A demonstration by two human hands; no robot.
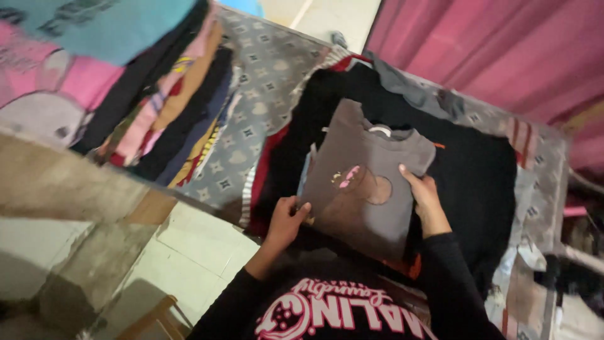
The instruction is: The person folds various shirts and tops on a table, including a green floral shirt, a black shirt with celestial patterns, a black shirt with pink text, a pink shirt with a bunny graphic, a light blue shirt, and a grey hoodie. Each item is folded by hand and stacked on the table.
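One patterned grey cloth (264, 82) covers the table; pink curtain (503, 50) behind.

Folded grey cotton top (368, 189) with a pink-and-brown cartoon print on the front (collar pointing away from the wearer of the camera). Lying flat atop a spread black garment (478, 176) on the tabletop, slightly tilted, edges pinched at both lower sides.
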